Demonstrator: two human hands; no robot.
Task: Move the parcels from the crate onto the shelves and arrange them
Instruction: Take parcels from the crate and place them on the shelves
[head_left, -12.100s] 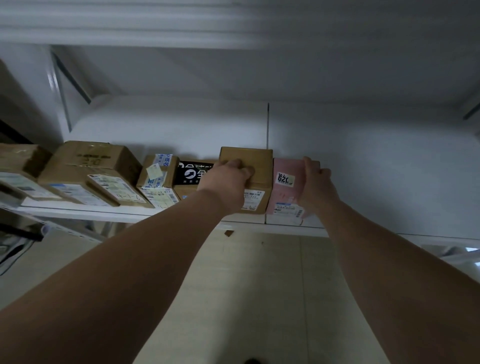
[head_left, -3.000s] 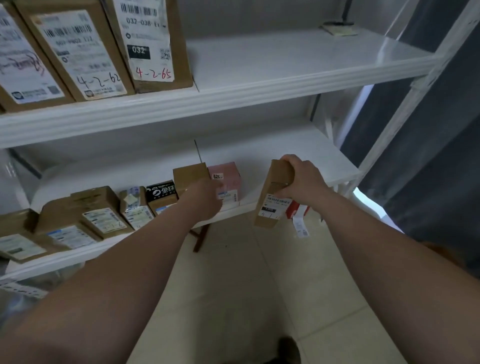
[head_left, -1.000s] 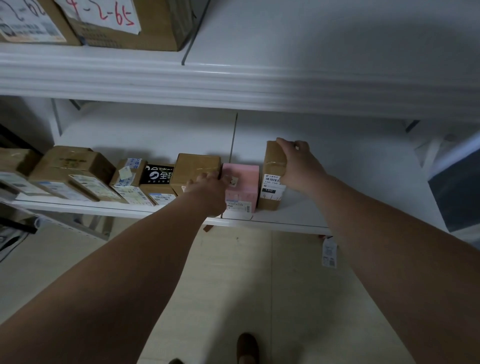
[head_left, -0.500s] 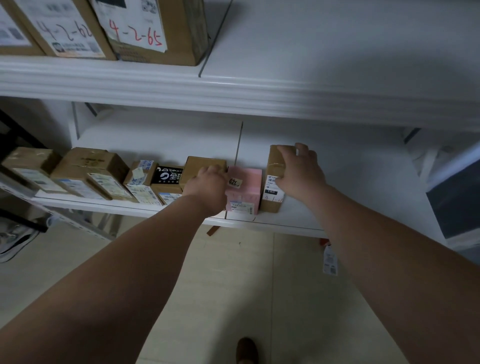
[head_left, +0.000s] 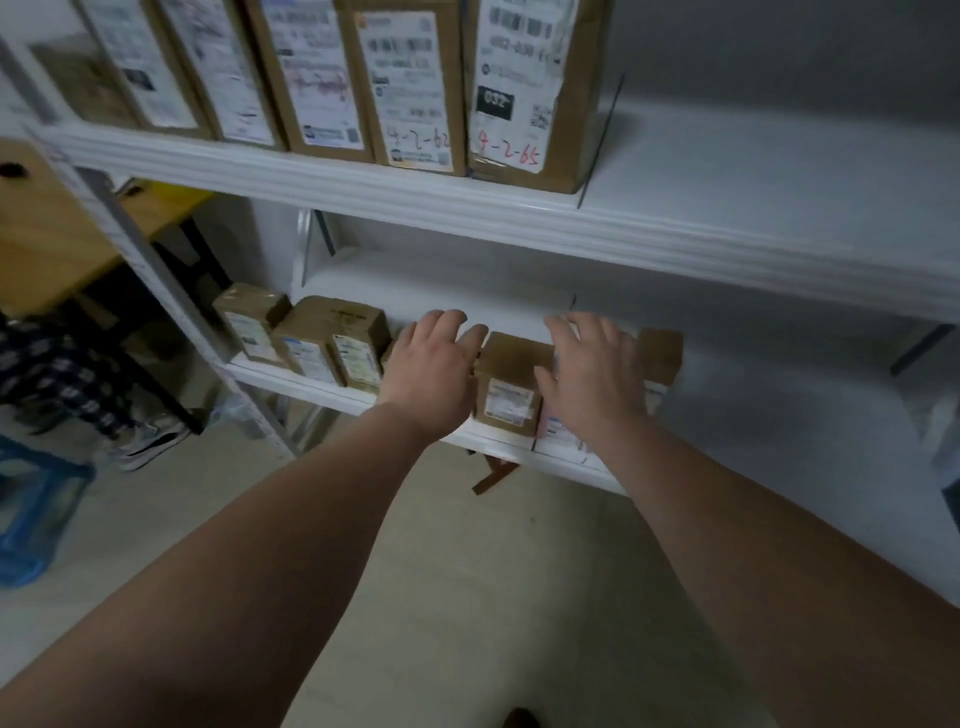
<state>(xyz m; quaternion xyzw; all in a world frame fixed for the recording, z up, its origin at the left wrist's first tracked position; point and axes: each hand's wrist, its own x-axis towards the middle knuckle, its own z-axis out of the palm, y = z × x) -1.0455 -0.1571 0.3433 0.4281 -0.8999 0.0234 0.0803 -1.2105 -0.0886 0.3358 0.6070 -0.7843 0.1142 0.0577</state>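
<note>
Both hands reach over the row of parcels on the lower shelf (head_left: 519, 447), fingers spread and holding nothing. Between them stands a brown box (head_left: 511, 382). The left hand (head_left: 434, 371) hovers over parcels hidden beneath it; further to its left sit two more boxes (head_left: 332, 338). The right hand (head_left: 595, 379) covers a pink parcel (head_left: 558, 434), with a narrow box (head_left: 660, 358) just to its right.
</note>
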